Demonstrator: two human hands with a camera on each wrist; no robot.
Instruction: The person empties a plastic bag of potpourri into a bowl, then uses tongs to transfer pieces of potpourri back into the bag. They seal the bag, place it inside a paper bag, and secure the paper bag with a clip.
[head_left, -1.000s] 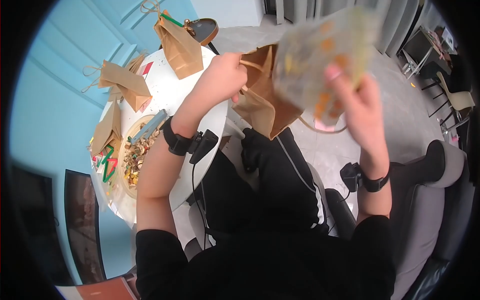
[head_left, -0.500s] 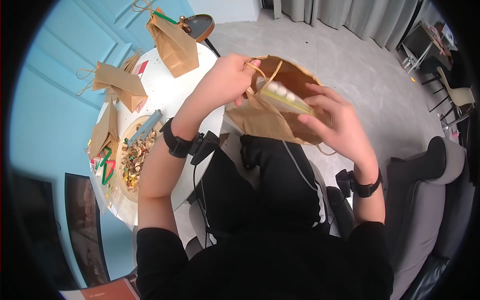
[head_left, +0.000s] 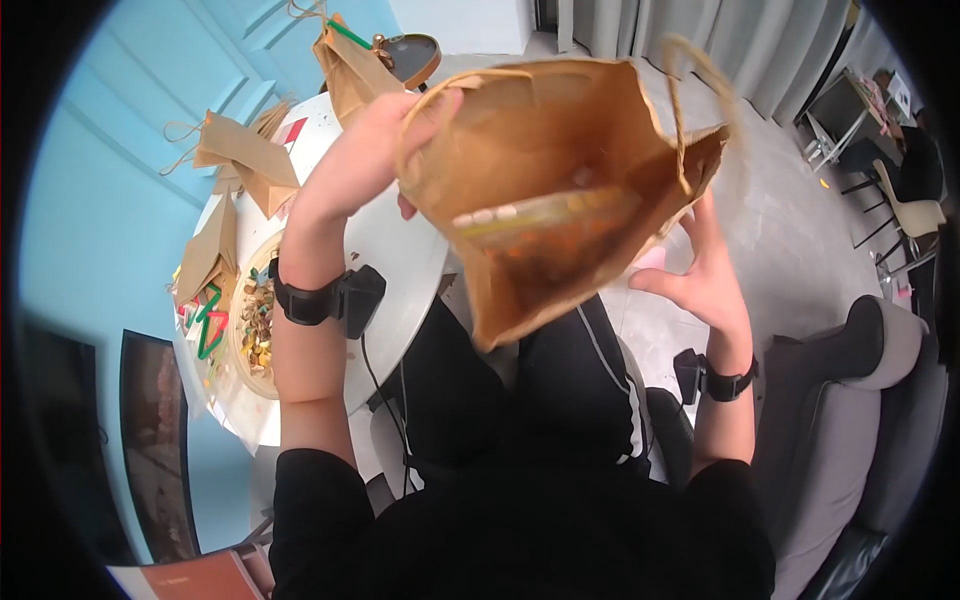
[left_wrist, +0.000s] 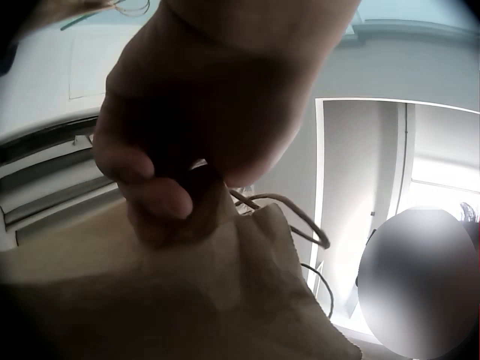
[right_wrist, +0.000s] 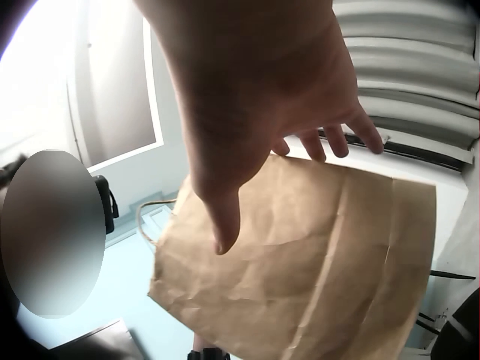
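We record a white table point(head_left: 395, 270) at the person's left. Before the person we find a large paper bag point(head_left: 570, 105), tilted, its mouth facing the head camera. Smaller paper bags point(head_left: 250, 165) rest on the table, near a round tray point(head_left: 240, 350) of mixed pieces. Inside the large paper bag lies a blurred package point(head_left: 545, 228). The left hand point(head_left: 375, 145) has its grip curled on the rim, holding the bag; the right hand point(head_left: 705, 275) has its grip wide, just beside it; contact we cannot tell.
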